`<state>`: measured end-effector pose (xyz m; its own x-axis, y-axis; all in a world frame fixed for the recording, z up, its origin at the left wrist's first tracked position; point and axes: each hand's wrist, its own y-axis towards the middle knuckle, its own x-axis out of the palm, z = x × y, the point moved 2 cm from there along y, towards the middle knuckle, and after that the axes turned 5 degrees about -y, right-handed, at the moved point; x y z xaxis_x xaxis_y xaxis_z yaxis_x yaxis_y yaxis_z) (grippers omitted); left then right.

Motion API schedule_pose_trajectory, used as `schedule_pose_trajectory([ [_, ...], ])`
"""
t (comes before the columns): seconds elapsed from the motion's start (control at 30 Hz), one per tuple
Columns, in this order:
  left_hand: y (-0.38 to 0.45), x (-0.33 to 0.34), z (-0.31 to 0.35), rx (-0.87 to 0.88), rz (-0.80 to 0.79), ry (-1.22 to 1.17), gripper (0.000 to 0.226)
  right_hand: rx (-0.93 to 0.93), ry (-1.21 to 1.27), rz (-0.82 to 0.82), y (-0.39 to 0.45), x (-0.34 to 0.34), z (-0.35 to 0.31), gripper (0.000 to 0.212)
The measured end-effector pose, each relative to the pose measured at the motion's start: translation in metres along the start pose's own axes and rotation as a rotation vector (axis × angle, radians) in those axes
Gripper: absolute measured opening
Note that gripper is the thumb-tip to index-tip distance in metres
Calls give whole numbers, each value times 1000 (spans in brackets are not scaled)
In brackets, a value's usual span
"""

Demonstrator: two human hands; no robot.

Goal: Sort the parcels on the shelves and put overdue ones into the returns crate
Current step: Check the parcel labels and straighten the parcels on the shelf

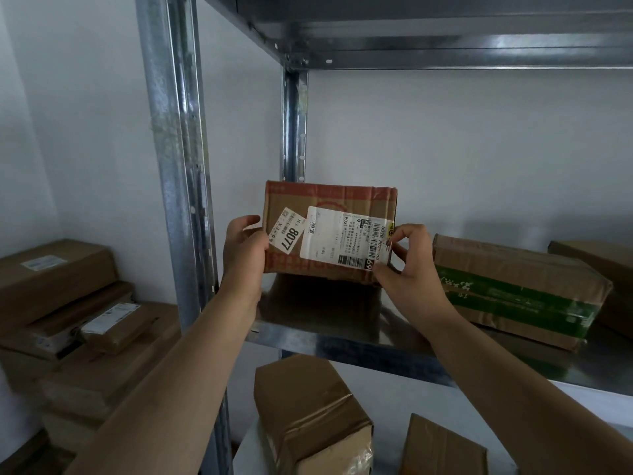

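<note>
Head view: the brown cardboard parcel with red printed bands (pixel 329 231) sits tilted above the shiny metal shelf (pixel 342 323), its white shipping label (pixel 346 238) and small 8077 sticker (pixel 286 234) turned toward me, I judge so I can check the date. My left hand (pixel 245 250) grips its left end and my right hand (pixel 409 262) pinches the lower right corner. Just right lies a brown box with green tape (pixel 520 289) (close, so little room that side). The steel upright (pixel 178 166) stands left; open shelf lies below. No returns crate shows.
</note>
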<state>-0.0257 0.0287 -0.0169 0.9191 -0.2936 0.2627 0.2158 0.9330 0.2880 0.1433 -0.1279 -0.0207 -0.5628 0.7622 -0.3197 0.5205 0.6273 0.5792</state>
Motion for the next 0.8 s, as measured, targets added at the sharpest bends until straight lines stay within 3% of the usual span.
schedule_pose_trajectory([
  [0.17, 1, 2, -2, -47, 10, 65, 33, 17, -119, -9, -1, 0, 2, 55],
  [0.53, 1, 3, -3, -40, -7, 122, 33, 142, -204, -34, -5, 3, -2, 54],
  [0.7, -5, -1, -1, 71, -28, -18, 63, 205, -201, 117, -17, -1, -17, 43],
  [0.8, -9, -1, -1, 161, -5, 16, 71, 73, -292, 259, -29, -8, -23, 31],
])
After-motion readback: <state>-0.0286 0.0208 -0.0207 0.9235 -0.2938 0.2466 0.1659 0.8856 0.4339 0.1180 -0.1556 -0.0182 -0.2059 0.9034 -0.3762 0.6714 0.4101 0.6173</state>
